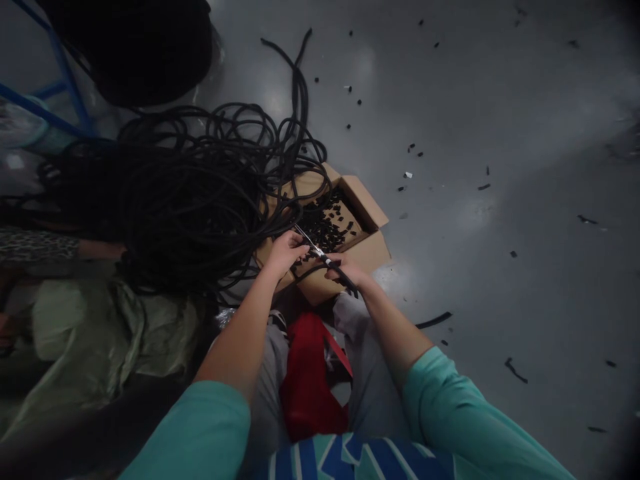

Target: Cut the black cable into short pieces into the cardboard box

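- Grey floor [450,113] spreads to the right of your right grip.
- A tangled heap of black cord [190,180] lies left of and beyond your left grip.
- The open cardboard box [370,257] sits beneath and just beyond both your grips.
- Your right hand [351,272] has its grip wrapped round a slim tool [319,252], whose silver end slants toward your left grip.
- Your left hand [286,255] curls beside that end; whether it pinches anything, I cannot tell.
- Small black pieces [325,227] fill the box, just past your grips.
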A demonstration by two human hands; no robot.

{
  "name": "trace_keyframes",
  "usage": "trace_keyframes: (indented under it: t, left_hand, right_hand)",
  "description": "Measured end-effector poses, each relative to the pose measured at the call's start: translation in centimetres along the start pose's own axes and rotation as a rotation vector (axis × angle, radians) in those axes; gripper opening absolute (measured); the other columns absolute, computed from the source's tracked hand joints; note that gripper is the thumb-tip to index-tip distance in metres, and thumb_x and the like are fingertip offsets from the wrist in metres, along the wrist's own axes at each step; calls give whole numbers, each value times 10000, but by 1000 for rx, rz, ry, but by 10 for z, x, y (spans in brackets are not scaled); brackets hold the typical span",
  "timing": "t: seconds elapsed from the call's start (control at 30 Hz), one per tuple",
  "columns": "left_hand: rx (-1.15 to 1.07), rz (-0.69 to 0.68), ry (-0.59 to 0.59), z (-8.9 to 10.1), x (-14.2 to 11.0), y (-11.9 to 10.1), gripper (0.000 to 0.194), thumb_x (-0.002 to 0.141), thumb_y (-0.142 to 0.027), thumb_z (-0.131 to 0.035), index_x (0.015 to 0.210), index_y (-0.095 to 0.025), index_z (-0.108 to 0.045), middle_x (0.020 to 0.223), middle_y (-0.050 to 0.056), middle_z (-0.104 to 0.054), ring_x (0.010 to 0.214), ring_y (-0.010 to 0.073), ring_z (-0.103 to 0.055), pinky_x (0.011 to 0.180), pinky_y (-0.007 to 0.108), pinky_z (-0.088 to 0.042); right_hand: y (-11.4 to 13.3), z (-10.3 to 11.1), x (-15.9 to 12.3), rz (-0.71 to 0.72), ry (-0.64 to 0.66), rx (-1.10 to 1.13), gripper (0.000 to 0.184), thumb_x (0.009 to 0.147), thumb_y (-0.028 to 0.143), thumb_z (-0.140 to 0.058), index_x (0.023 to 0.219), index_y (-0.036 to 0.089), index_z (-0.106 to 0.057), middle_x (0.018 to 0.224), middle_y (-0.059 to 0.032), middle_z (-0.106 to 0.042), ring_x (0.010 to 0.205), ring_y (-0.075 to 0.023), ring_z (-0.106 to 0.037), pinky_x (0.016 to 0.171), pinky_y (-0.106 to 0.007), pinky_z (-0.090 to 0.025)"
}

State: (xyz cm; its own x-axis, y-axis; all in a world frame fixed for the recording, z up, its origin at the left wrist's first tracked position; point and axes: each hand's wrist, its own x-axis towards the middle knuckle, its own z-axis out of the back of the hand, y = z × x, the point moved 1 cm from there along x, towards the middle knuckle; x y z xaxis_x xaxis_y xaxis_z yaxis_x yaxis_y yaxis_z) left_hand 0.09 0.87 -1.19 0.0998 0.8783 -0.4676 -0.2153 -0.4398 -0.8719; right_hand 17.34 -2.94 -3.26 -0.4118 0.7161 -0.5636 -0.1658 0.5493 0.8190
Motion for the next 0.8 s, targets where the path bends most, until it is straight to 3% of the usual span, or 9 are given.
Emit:
trace_keyframes:
  t: [0.17,0.33,0.8]
  left_hand:
    - [88,10,16,-2,-1,-2,132,645,-170,-574,766,-141,-530,611,-32,-558,416,56,-472,428,192,-351]
    - [134,-21,89,0,3,5,96,652,-189,-570,731,-134,-565,533,-41,-519,379,48,-422,399,188,-314]
    - [-22,111,89,2,-4,-11,43,695,-152,-531,681,-112,-541,521,-35,-520,323,19,-366,339,168,-228]
  right_hand:
    - [-3,3,3,63,112,88,531,478,163,-554,1008,136,-590,597,40,-508,548,-94,-434,513,-212,-329]
    - [-1,6,4,100,86,29,568,469,147,-544,1035,167,-593,686,26,-519,671,-124,-445,617,-236,-350]
    - [-2,0,0,4,18,30,510,457,135,-558,964,122,-612,487,84,-399,447,-56,-328,442,-191,-249]
